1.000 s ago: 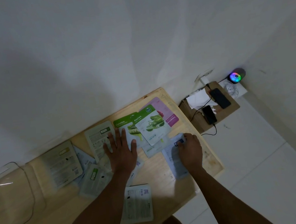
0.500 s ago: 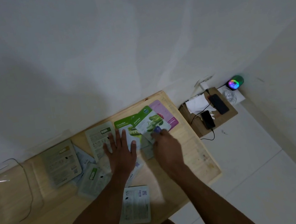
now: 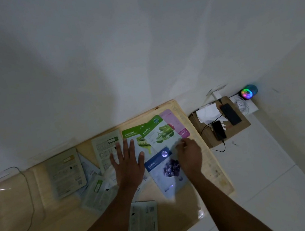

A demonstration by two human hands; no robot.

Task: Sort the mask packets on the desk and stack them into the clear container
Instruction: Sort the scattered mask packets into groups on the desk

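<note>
Several mask packets lie spread over the wooden desk [image 3: 210, 162]. Face up near the far edge are a green cucumber packet [image 3: 131, 136], an aloe vera packet [image 3: 160, 133] and a pink pomegranate packet [image 3: 177, 124]. A blue blueberry packet [image 3: 166, 173] lies face up just in front of them, its near end blurred. My right hand [image 3: 190, 156] grips its right edge, fingers curled. My left hand [image 3: 128, 164] lies flat, fingers spread, on face-down packets. The clear container [image 3: 28, 189] stands at the desk's left end.
Face-down packets: a grey one [image 3: 66, 171], a white one [image 3: 106, 147], a green-labelled one [image 3: 97, 192] and one by the near edge [image 3: 143, 222]. Right of the desk a low cardboard box [image 3: 244, 124] holds two phones and paper; a lit speaker [image 3: 248, 92] glows beyond it.
My right hand took a face-down packet from the desk's right side, carried it toward the aloe vera packet and it now lies face up as the blueberry packet. The left hand stayed put.
</note>
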